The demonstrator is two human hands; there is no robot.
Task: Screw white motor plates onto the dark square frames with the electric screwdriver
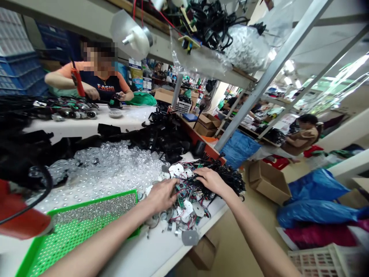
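Both hands are at the heap of wired parts on the near end of the white table — the left hand on its near-left side with fingers loosely bent and slightly apart, the right hand at its far side by the black cables, fingers partly extended; whether either grips a piece cannot be told. Left of the heap sits a green perforated tray holding small metal pieces — beyond it, clear plastic parts are spread before black parts.
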